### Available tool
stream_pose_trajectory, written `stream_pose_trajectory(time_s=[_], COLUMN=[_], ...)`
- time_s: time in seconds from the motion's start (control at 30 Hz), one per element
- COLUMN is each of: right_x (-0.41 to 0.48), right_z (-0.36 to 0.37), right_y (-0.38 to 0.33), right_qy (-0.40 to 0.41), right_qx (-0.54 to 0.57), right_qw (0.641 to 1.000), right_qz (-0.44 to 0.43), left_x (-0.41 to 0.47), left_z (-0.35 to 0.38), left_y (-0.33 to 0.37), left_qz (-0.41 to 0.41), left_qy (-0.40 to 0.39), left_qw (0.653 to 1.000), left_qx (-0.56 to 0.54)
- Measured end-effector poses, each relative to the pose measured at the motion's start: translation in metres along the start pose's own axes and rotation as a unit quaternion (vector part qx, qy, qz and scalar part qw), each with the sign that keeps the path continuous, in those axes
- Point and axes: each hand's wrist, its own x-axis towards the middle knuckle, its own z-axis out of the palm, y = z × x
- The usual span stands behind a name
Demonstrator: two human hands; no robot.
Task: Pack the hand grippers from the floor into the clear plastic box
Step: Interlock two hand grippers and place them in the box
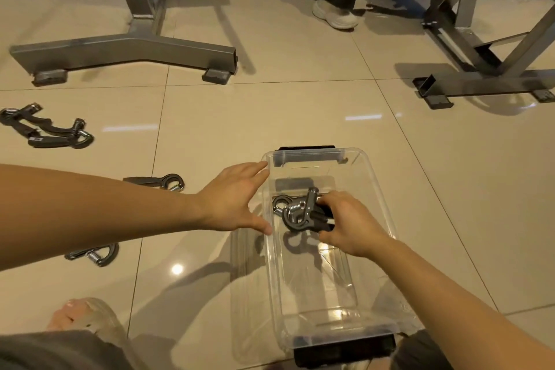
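Right hand point(351, 225) grips dark spring-loaded hand gripper point(295, 221) inside clear box point(382, 189); left hand point(234, 198) splayed.

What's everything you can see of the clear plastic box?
The clear plastic box is a transparent, rectangular, open-topped tub. It stands upright on the tiled floor, lengthways away from the person. A black latch sits at each end. The left hand rests open against its left rim. The right hand grips a dark hand gripper inside, over the far half.
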Motion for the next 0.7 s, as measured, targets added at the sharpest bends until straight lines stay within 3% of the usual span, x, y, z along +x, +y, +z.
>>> stream_pose_trajectory(time_s=[0.27,0.7], right_x=[-0.006,0.016], right_z=[0.071,0.097], right_y=[0.021,0.033], right_qy=[-0.107,-0.09], right_qx=[-0.059,-0.042], right_qw=[0.992,0.995], right_qz=[0.03,0.021], left_x=[0.004,0.003], left_z=[0.002,0.004], left_y=[-0.003,-0.006], left_qz=[0.026,0.027], left_qy=[0.005,0.014], left_qw=[1.0,0.999], left_qx=[-0.008,-0.043])
